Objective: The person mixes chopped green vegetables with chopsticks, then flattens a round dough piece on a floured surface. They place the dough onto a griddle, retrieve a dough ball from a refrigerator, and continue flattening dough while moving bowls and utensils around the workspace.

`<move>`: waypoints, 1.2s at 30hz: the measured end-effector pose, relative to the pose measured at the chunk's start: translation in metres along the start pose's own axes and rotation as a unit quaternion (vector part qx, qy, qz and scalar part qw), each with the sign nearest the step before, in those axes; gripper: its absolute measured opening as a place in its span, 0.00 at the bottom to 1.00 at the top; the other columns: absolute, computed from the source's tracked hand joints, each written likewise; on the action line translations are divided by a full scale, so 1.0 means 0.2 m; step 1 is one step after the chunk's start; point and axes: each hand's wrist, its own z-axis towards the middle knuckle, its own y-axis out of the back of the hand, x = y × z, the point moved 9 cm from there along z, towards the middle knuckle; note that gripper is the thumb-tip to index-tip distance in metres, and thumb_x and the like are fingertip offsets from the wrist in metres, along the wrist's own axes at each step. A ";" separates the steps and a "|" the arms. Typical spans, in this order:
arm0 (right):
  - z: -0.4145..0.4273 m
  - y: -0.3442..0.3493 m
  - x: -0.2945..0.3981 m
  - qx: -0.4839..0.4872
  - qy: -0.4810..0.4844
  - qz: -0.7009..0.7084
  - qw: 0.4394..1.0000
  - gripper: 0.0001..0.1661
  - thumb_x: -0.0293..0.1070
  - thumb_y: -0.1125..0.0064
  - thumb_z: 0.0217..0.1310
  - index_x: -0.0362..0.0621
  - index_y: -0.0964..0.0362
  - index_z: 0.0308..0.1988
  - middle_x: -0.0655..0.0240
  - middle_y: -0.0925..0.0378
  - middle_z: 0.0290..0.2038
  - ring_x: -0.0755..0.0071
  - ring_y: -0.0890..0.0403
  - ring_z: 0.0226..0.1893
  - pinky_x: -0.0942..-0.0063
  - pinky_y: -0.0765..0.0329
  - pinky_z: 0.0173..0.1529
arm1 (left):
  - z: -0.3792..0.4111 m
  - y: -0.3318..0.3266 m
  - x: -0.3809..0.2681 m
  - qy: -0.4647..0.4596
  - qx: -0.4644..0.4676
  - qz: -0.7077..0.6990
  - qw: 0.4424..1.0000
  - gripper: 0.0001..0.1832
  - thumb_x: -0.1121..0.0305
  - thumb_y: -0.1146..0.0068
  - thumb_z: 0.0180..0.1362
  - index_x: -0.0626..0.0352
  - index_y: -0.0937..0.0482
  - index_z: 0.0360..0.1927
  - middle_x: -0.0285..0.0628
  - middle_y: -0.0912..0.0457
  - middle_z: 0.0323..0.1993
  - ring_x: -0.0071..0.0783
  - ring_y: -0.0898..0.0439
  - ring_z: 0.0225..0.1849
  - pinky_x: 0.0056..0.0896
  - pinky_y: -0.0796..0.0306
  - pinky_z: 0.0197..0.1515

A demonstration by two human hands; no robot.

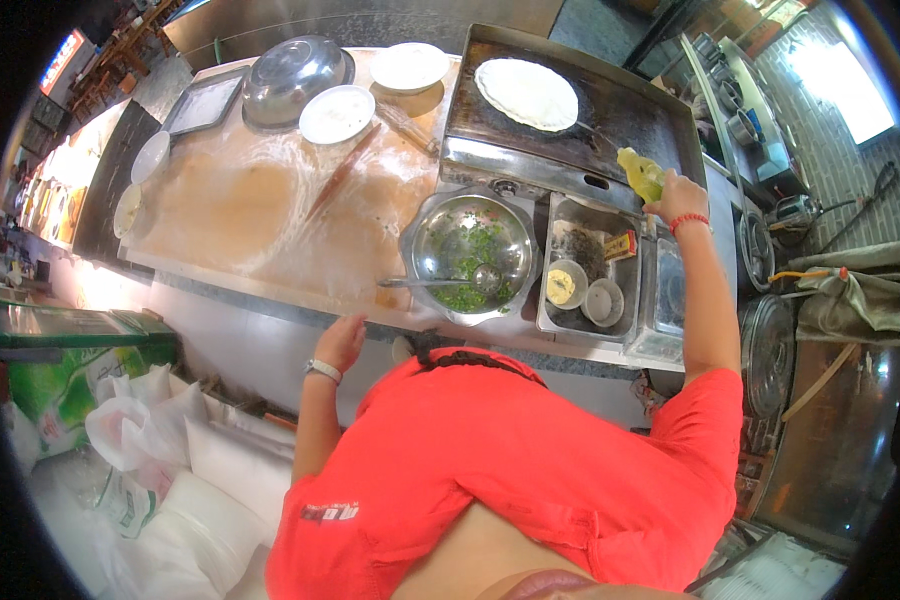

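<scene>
My right hand grips a squeeze bottle of yellow-green liquid, tilted over the front right of a flat griddle. A thin streak runs from near the bottle's mouth towards a round white flatbread lying on the griddle. I cannot tell whether it is poured liquid or a utensil. By the front edge of the worktable, my left hand hangs with nothing visible in it. Before me sits a steel bowl of chopped green herbs, with a metal ladle resting in it.
A steel tray right of the bowl holds small cups and a box. On the floured worktable lie a rolling pin, a brush, white plates and an upturned steel bowl. White sacks lie at lower left.
</scene>
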 end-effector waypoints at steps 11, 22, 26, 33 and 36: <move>-0.21 -0.16 -0.09 0.013 -0.091 0.189 0.978 0.38 0.57 0.29 0.36 0.40 0.30 0.41 0.51 0.21 0.41 0.49 0.21 0.43 0.59 0.26 0.46 | 0.05 -0.10 -0.06 -0.020 0.025 0.011 0.999 0.14 0.68 0.51 0.59 0.60 0.28 0.47 0.48 0.22 0.39 0.46 0.24 0.44 0.41 0.29 0.46; -0.17 -0.86 0.13 -0.122 -0.030 0.564 0.816 0.42 0.36 0.30 0.47 0.41 0.39 0.61 0.60 0.32 0.58 0.61 0.28 0.54 0.63 0.35 0.62 | -0.03 -0.13 -0.01 0.085 0.050 0.076 0.992 0.13 0.65 0.52 0.57 0.59 0.25 0.44 0.50 0.22 0.38 0.49 0.23 0.42 0.46 0.28 0.45; -0.13 -1.24 0.14 -0.137 -0.049 0.560 0.815 0.42 0.41 0.27 0.44 0.37 0.35 0.57 0.55 0.29 0.55 0.54 0.26 0.52 0.62 0.30 0.57 | -0.15 -0.05 0.00 0.108 -0.040 0.041 0.993 0.14 0.65 0.51 0.58 0.58 0.25 0.46 0.50 0.22 0.40 0.49 0.22 0.42 0.46 0.28 0.44; -0.26 -1.24 0.38 -0.145 -0.160 0.609 0.763 0.51 0.45 0.27 0.43 0.38 0.44 0.62 0.55 0.32 0.58 0.54 0.28 0.54 0.63 0.29 0.58 | -0.57 -0.11 0.11 0.280 -0.017 -0.015 0.960 0.17 0.65 0.51 0.59 0.56 0.26 0.52 0.49 0.23 0.47 0.49 0.24 0.48 0.44 0.30 0.51; -0.24 -1.25 0.38 -0.136 -0.171 0.602 0.768 0.54 0.46 0.26 0.42 0.37 0.47 0.63 0.56 0.33 0.59 0.55 0.29 0.56 0.63 0.31 0.60 | -0.63 -0.11 0.15 0.301 -0.025 -0.009 0.953 0.17 0.66 0.52 0.59 0.57 0.26 0.52 0.49 0.23 0.47 0.50 0.25 0.49 0.45 0.30 0.51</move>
